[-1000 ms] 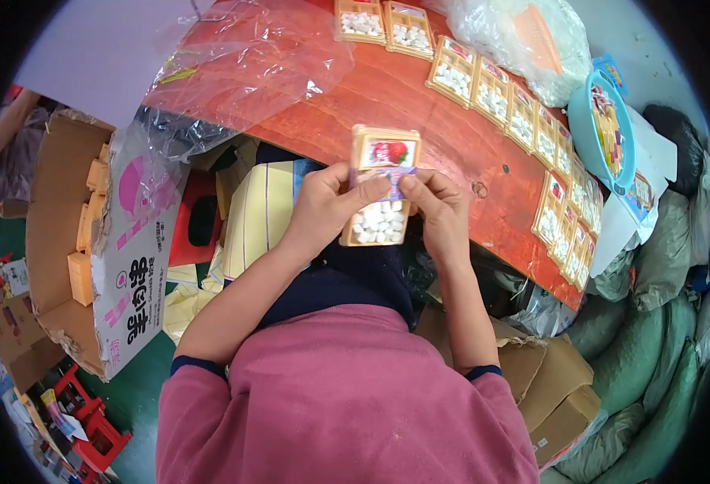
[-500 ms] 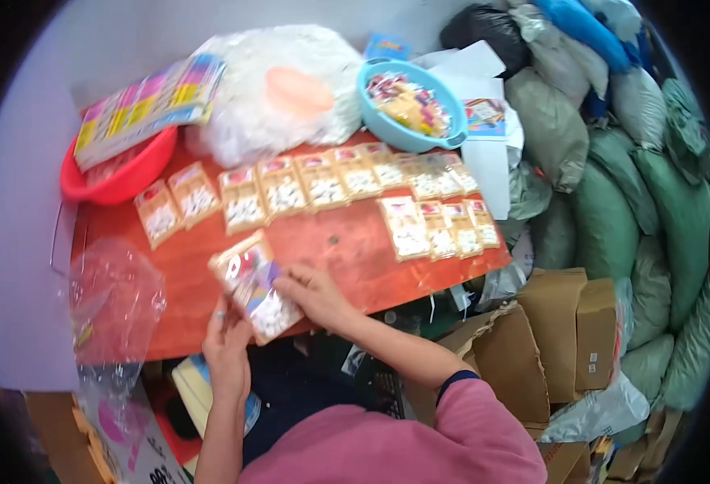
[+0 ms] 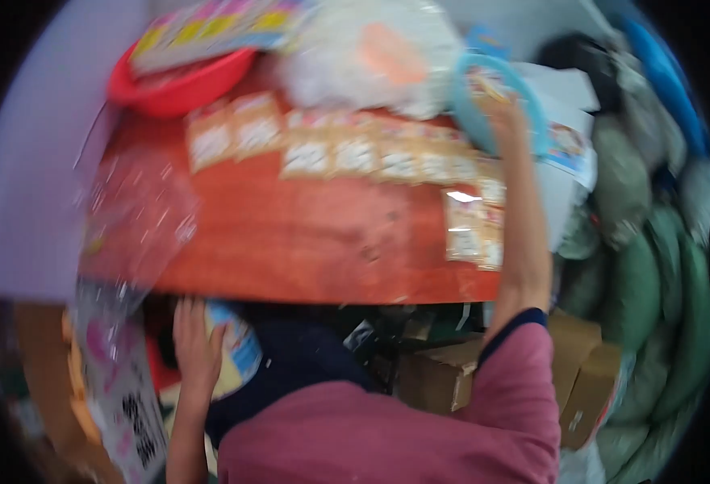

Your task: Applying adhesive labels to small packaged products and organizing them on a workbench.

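My right hand [image 3: 500,113] reaches into the far-right light-blue basin [image 3: 537,129], among small colourful packets [image 3: 484,79]. Blur hides whether its fingers grip one. Down at the left, just below the table's near edge, my left hand [image 3: 198,339] has its fingers stretched and thumb apart. It is beside a pale-yellow and blue printed item [image 3: 240,343], which its thumb overlaps in view; contact is unclear. Across the red table lies a row of flat clear packets with tan backing and white pieces, such as this packet [image 3: 306,153]. Another packet [image 3: 461,230] lies near my right forearm.
A red basin [image 3: 179,87] with colourful printed sheets [image 3: 218,31] across it stands far left. Beside it sits a big white plastic bag [image 3: 355,60]. Clear film [image 3: 141,214] hangs over the table's left edge. Stuffed sacks [image 3: 621,185] and a cardboard box [image 3: 436,379] are at right.
My right hand has left the packet and stretched far right into the blue basin. My left hand has dropped below the table edge. The packet they held is no longer seen. The view has shifted.
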The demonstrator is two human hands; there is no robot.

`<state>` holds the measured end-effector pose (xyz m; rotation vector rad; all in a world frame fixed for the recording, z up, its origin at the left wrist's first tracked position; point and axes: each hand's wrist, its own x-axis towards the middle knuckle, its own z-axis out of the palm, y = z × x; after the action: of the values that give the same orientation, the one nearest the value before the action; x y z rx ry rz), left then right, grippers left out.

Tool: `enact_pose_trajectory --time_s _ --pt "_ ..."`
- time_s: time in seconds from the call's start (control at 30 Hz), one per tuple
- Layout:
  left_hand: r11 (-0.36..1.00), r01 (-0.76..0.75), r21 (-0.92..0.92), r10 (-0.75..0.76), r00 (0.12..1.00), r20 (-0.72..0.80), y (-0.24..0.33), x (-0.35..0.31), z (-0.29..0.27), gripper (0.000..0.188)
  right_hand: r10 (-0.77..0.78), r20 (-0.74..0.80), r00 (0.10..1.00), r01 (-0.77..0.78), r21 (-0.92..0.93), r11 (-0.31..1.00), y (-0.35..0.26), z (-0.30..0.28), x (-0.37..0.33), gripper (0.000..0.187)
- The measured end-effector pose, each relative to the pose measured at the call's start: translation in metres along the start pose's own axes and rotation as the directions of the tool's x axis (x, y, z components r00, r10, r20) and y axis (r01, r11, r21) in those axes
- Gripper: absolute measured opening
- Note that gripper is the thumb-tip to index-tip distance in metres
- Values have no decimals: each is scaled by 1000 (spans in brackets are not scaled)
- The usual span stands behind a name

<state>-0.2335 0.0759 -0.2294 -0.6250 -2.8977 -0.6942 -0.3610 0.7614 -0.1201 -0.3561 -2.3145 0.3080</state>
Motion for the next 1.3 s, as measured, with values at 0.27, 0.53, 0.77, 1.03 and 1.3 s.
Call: enact_pose_trajectory --time_s 0.27,0.53,0.77,1.03,1.3 --pt "998 25 -65 -31 995 -97 -26 8 -18 45 -52 597 800 -558 774 298 -286 2 -149 29" --pt "858 313 -408 -292 950 115 -61 -8 -51 23 -593 547 591 -197 811 551 -457 19 -332 13" --pt "548 456 -702 -387 881 270 -88 -33 -50 24 -689 183 701 270 826 494 -511 53 -353 23" --pt "516 545 -661 -412 834 366 -94 -33 -45 18 -854 11 520 588 720 368 -506 66 -358 31" --pt "720 420 -552 -400 902 163 -80 -28 -44 33 -804 105 585 391 832 393 -503 75 -348 23"
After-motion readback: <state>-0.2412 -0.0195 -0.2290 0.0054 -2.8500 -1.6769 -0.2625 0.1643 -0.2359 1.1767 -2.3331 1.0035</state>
